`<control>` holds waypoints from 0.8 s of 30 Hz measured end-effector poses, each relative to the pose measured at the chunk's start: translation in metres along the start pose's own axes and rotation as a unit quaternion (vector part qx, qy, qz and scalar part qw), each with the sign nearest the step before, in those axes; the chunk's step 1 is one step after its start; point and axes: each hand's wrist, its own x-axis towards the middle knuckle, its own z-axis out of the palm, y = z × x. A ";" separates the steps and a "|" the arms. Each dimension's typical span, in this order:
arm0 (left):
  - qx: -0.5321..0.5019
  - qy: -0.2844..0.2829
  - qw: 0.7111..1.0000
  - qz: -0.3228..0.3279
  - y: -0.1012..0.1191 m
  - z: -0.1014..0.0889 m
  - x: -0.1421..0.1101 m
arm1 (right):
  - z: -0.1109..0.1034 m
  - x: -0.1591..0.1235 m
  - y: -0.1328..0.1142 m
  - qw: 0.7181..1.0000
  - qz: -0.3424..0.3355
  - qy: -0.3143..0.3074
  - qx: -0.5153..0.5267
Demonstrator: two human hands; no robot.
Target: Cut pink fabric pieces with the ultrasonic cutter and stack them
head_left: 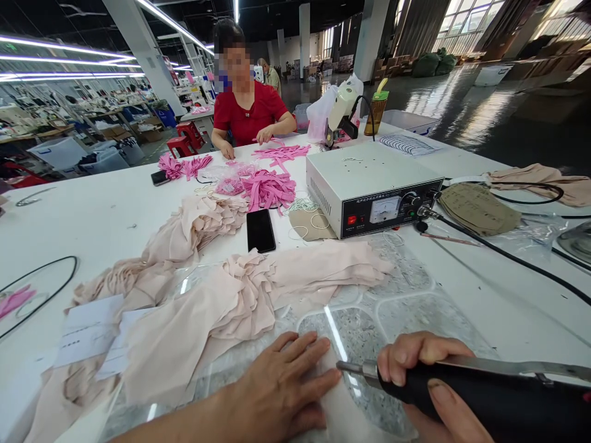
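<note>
My left hand [281, 387] lies flat with its fingers stretched over a piece of thin pale beige fabric [346, 409], pressing it on a clear-covered, stone-patterned mat [406, 320]. In my right hand [427, 363] is a black ultrasonic handpiece [503, 397]. Its thin metal tip points left and sits beside my left fingertips, at the fabric's edge; whether it touches the cloth I cannot tell. Just beyond my hands, stacked beige fabric pieces [318, 267] spread across the mat, with another layered pile [184, 240] to the left.
A generator box [369, 184] with a dial and cable stands behind the mat. A black phone [261, 231] lies beside it. Brown templates [480, 208] are at the right, paper slips [87, 329] at the left. Across the table, a person in red [252, 114] handles pink strips [281, 154].
</note>
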 end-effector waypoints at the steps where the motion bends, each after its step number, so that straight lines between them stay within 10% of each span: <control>1: 0.003 0.002 1.000 0.000 0.000 0.000 0.000 | -0.001 -0.001 0.000 1.000 0.001 -0.001 0.001; 24: 0.027 0.005 0.999 0.023 -0.001 0.004 -0.003 | -0.011 -0.012 -0.005 0.996 0.034 0.062 0.053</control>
